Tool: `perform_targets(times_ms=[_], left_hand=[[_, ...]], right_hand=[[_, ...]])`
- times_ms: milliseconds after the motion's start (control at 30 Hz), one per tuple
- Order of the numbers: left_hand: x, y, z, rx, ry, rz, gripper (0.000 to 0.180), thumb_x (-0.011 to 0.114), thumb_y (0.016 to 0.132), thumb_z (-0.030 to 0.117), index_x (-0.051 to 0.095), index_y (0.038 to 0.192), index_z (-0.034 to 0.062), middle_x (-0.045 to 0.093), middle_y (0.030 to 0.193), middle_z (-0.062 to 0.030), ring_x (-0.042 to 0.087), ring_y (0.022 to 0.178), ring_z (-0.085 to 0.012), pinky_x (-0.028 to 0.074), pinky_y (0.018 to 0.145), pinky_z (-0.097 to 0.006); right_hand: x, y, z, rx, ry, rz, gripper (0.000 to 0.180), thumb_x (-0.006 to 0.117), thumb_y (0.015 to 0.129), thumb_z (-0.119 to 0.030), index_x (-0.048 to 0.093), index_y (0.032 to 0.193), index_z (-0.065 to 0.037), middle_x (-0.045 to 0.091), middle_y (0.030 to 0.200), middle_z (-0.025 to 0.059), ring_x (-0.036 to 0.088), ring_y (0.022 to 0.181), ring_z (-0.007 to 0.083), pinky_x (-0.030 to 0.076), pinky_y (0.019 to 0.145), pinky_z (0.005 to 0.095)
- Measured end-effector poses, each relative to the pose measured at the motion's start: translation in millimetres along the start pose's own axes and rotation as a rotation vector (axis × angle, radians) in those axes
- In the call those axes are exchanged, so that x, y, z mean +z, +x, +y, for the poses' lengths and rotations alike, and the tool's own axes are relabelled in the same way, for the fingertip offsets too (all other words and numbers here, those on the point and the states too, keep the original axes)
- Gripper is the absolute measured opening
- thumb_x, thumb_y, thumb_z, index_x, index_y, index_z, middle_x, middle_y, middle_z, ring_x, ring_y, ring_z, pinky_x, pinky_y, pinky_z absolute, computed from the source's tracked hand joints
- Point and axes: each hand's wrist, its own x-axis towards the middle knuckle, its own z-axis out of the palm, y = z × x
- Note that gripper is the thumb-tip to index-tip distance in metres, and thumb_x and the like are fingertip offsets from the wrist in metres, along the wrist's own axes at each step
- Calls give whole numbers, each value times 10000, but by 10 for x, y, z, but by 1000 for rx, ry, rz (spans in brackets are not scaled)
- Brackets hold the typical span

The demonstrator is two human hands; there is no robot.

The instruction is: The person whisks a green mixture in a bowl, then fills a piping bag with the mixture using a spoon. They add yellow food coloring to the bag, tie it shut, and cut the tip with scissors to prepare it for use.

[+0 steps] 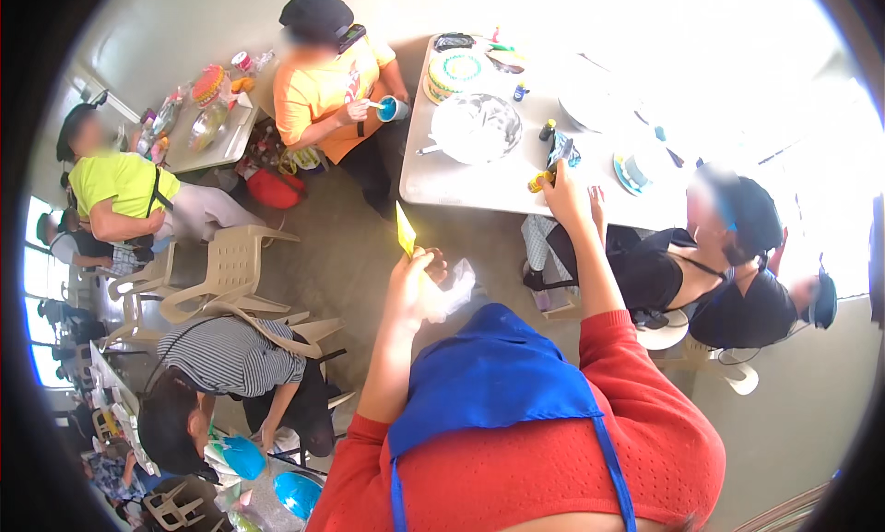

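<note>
My left hand (417, 276) is raised in front of my blue apron and holds a clear plastic piping bag (449, 290) with a yellow cone tip (406, 230) pointing up. My right hand (564, 198) reaches forward to the near edge of the white table (461, 189). Its fingers close on a small yellow bottle (538, 182), beside a blue and black item (560, 151).
On the table stand a bowl of white cream (475, 126), a cake trimmed in green and orange (454, 71) and a small blue cake on a plate (634, 171). A person in black (728, 255) sits at the right. A person in orange (323, 89) holds a blue cup. Beige plastic chairs (230, 269) stand at the left.
</note>
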Motion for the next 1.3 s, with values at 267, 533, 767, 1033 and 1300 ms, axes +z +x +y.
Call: perform_targets(times_ms=[267,533,767,1033,1300], left_hand=[[455,754,115,-38,-54,52,62,545,913,75,507,905,124,602,968,-65,599,871,-182,527,776,-337],[638,1149,70,-95,-3,129,45,534,921,80,503,919,113,598,974,-66,591,859,-179,529,765,-340],[929,1386,122,-119,32,66,38,538,922,96,504,921,114,593,989,-68,585,877,-177,522,772,-343],[938,1373,14,-102,73,56,35,543,930,116,509,940,112,597,991,-66,592,872,-173,514,765,-328],[861,856,66,29,68,66,133,489,958,222,527,995,99,604,1004,-57,591,948,-176,455,860,-324]], right_hand=[[1028,1181,1098,-35,-105,-108,347,702,767,-167,455,934,9,631,797,248,623,790,430,475,710,489],[1347,1618,1225,-26,-251,-276,313,612,819,-224,491,1009,-7,664,859,202,654,849,378,454,849,476],[1552,1724,1361,-5,-280,-250,291,613,820,-170,486,1031,-15,656,916,207,647,870,377,466,813,481],[1059,1410,1054,72,-248,-358,504,655,815,-202,430,1210,15,607,1097,240,630,975,378,466,882,467],[150,528,45,-226,121,-570,375,676,815,-233,537,1034,38,639,819,217,635,804,384,494,727,437]])
